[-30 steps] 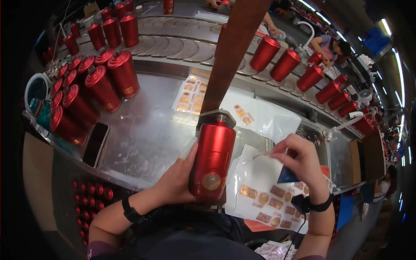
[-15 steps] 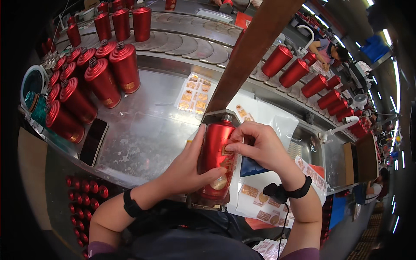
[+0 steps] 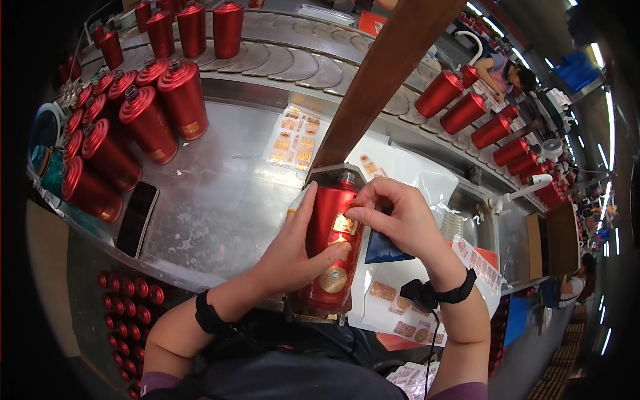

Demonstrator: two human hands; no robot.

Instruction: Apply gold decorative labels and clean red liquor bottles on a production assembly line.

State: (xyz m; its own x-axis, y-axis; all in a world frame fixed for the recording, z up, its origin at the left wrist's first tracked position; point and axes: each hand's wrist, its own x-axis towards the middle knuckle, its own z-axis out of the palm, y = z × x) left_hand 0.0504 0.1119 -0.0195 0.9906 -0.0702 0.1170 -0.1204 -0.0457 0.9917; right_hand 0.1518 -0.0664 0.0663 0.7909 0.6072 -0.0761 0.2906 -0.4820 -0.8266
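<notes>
We've got a black phone (image 3: 137,220) on the steel bench (image 3: 213,207) at left, plated conveyor (image 3: 267,61) beyond, white tap (image 3: 520,197) by the sink (image 3: 472,212), cardboard box (image 3: 565,239) far right.

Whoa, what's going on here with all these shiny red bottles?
Someone is working on one red bottle. Their left hand holds it from the side, with the thumb across its front. Their right hand has its fingertips at the upper part of the front, by a gold marking; whether they pinch anything is hard to see. A white sheet with gold pieces on it lies to the right, and more red bottles stand at the left, near a phone.
</notes>
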